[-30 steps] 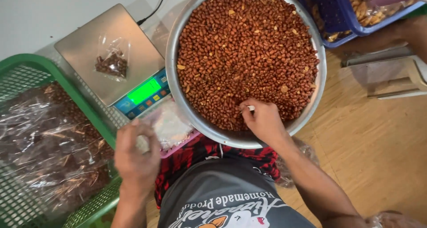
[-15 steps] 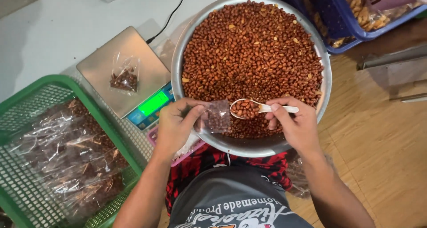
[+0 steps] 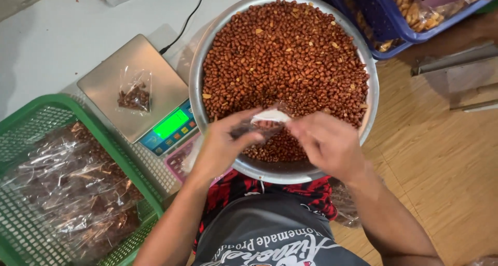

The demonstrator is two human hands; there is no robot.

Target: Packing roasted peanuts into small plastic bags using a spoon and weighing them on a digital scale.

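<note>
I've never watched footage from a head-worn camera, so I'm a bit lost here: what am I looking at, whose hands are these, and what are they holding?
The camera sits on a person's head and looks straight down, so the two bare arms reaching up from the bottom edge are that person's own. There is only this one view.

The left hand pinches a small clear plastic bag over a big round metal basin heaped with red-brown peanuts. The right hand holds a white spoon at the bag's mouth; both are blurred.

To the left stands a digital kitchen scale with a lit green display, and on its plate lies another small bag of peanuts. Further left, a green plastic basket holds many filled clear packets. A blue basket sits at the top right.
</note>
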